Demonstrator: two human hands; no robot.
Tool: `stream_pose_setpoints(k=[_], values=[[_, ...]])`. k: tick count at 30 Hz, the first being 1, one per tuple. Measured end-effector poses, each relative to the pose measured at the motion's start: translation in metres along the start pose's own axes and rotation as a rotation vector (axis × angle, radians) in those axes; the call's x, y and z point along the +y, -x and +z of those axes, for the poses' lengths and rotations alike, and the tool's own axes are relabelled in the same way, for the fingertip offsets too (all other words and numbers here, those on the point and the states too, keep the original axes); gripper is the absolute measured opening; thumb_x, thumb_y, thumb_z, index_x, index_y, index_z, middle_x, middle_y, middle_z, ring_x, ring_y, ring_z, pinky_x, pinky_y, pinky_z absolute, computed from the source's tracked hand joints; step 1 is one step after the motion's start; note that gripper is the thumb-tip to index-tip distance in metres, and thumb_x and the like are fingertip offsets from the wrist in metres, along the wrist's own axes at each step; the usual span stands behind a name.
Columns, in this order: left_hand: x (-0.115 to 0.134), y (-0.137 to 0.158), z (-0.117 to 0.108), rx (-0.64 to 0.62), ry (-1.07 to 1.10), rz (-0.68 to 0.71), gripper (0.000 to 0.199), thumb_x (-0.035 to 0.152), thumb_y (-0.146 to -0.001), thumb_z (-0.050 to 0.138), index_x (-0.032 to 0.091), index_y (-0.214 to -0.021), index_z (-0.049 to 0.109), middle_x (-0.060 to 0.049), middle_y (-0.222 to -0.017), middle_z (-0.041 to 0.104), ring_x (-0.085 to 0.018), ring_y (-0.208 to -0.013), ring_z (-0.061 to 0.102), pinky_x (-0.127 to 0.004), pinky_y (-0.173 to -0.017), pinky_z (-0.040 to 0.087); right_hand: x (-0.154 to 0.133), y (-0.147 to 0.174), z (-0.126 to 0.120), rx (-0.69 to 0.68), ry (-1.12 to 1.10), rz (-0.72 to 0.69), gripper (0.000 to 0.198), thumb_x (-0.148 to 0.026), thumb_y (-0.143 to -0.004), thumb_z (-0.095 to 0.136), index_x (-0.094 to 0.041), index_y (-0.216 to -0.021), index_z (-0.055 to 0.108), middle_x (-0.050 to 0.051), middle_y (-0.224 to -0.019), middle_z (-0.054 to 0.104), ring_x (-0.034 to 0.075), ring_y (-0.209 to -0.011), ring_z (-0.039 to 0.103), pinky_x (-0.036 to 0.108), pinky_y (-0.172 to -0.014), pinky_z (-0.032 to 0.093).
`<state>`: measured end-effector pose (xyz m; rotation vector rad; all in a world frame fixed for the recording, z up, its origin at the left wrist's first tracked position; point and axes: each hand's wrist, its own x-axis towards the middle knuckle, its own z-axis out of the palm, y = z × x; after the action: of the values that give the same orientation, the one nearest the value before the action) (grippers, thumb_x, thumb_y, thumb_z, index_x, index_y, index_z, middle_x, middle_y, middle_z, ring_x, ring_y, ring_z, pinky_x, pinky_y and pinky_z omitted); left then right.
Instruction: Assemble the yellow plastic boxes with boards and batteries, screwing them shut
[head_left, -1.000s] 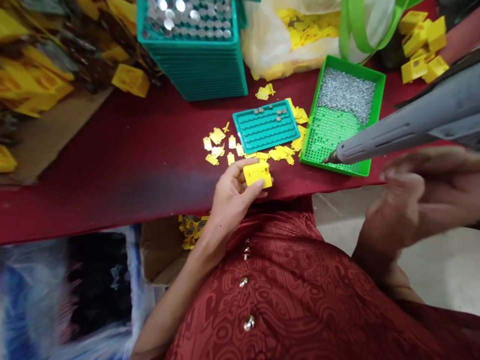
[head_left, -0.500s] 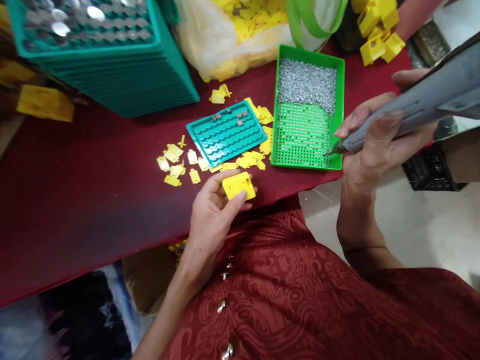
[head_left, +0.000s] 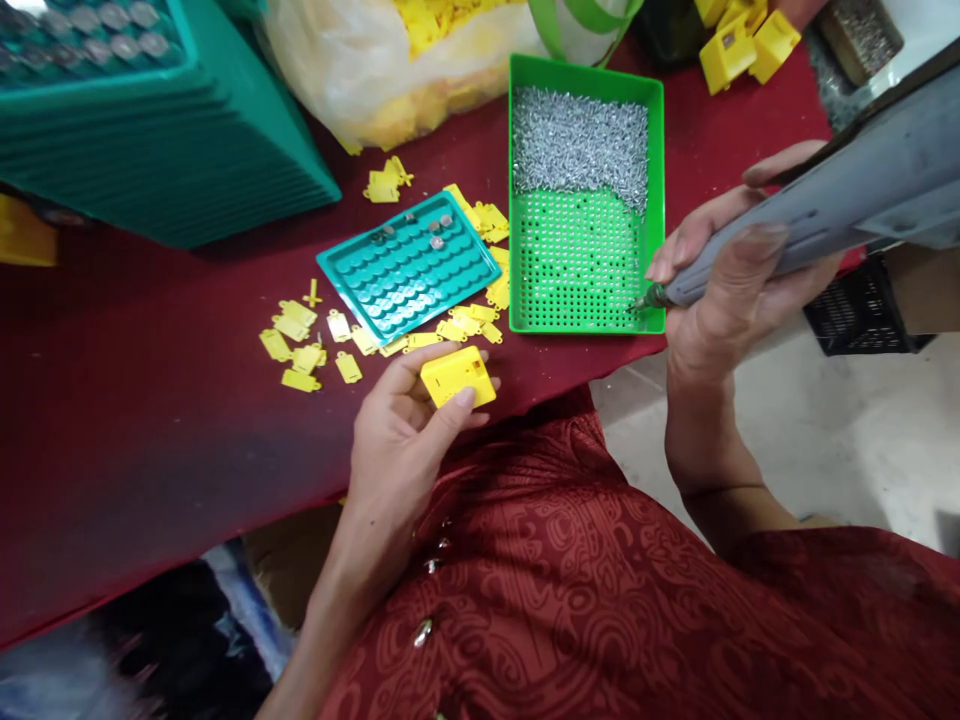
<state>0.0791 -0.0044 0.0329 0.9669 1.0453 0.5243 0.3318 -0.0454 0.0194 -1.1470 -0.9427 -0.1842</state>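
Between the thumb and fingers of my left hand [head_left: 401, 430] is a small yellow plastic case [head_left: 459, 377], held just over the table's front edge. My right hand [head_left: 739, 290] is wrapped round a grey electric screwdriver [head_left: 810, 215]. Its bit points down into the near right corner of a green tray [head_left: 586, 262]; whether a screw sits on the tip is too small to tell. Small silver screws [head_left: 577, 140] are heaped in the tray's far half, and more stand in the holes of its near half. A teal tray [head_left: 412, 265] with a few silver discs lies left of it.
Loose yellow plastic pieces [head_left: 296, 345] lie around the teal tray. A tall stack of teal trays [head_left: 247, 150] stands at back left, beside a clear bag [head_left: 390, 75] of yellow parts. More yellow cases [head_left: 739, 50] are at back right.
The view has shifted, so the table things appear further left. Both hands keep their grips, and the screwdriver tip stays at the green tray's near right corner.
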Motion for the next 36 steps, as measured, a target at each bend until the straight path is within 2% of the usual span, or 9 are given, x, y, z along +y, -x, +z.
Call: stream_pose_setpoints(k=[6, 10, 15, 20, 31, 36], values=[[0.000, 0.000, 0.001, -0.003, 0.009, 0.001, 0.052, 0.031, -0.076, 0.102, 0.020, -0.118, 0.074, -0.005, -0.113, 0.086, -0.020, -0.093, 0.087, -0.018, -0.068, 0.069, 0.002, -0.002, -0.003, -0.052, -0.084, -0.035, 0.039, -0.060, -0.103, 0.074, -0.025, -0.097, 0.058, -0.010, -0.066, 0.052, 0.002, -0.044, 0.050, 0.017, -0.040, 0.037], [0.001, -0.002, 0.001, 0.003, -0.004, -0.008, 0.052, 0.031, -0.076, 0.102, 0.020, -0.118, 0.074, -0.005, -0.112, 0.086, -0.019, -0.092, 0.087, -0.018, -0.067, 0.069, -0.003, -0.002, -0.003, -0.057, -0.043, 0.000, 0.047, -0.068, -0.100, 0.073, -0.025, -0.093, 0.054, -0.010, -0.065, 0.047, 0.003, -0.045, 0.048, 0.020, -0.042, 0.037], [0.000, -0.003, 0.002, 0.002, -0.052, -0.011, 0.050, 0.032, -0.078, 0.099, 0.021, -0.119, 0.073, -0.006, -0.113, 0.085, -0.020, -0.093, 0.085, -0.020, -0.068, 0.069, -0.007, -0.001, -0.006, -0.098, -0.021, 0.044, 0.050, -0.075, -0.098, 0.071, -0.027, -0.101, 0.058, -0.011, -0.063, 0.048, 0.003, -0.044, 0.049, 0.018, -0.040, 0.035], [0.000, -0.002, 0.002, 0.018, -0.105, -0.011, 0.047, 0.032, -0.081, 0.096, 0.024, -0.121, 0.073, -0.006, -0.113, 0.083, -0.021, -0.095, 0.083, -0.025, -0.070, 0.070, -0.007, 0.003, -0.010, -0.047, -0.103, 0.054, 0.046, -0.067, -0.097, 0.078, -0.024, -0.106, 0.065, -0.011, -0.061, 0.054, 0.003, -0.040, 0.045, 0.017, -0.036, 0.031], [0.003, -0.001, 0.006, 0.002, -0.144, -0.027, 0.049, 0.037, -0.082, 0.094, 0.023, -0.122, 0.070, -0.009, -0.119, 0.083, -0.026, -0.098, 0.084, -0.030, -0.073, 0.071, -0.008, 0.006, -0.007, -0.021, -0.148, 0.040, 0.038, -0.059, -0.098, 0.080, -0.023, -0.108, 0.072, -0.009, -0.065, 0.056, 0.003, -0.046, 0.050, 0.015, -0.041, 0.037], [0.005, 0.003, 0.007, 0.010, -0.067, -0.041, 0.046, 0.032, -0.080, 0.096, 0.022, -0.119, 0.073, -0.007, -0.115, 0.084, -0.022, -0.094, 0.084, -0.026, -0.076, 0.070, -0.006, 0.007, -0.010, -0.025, -0.090, 0.026, 0.044, -0.065, -0.096, 0.080, -0.024, -0.102, 0.067, -0.009, -0.062, 0.053, 0.004, -0.043, 0.048, 0.017, -0.038, 0.038]])
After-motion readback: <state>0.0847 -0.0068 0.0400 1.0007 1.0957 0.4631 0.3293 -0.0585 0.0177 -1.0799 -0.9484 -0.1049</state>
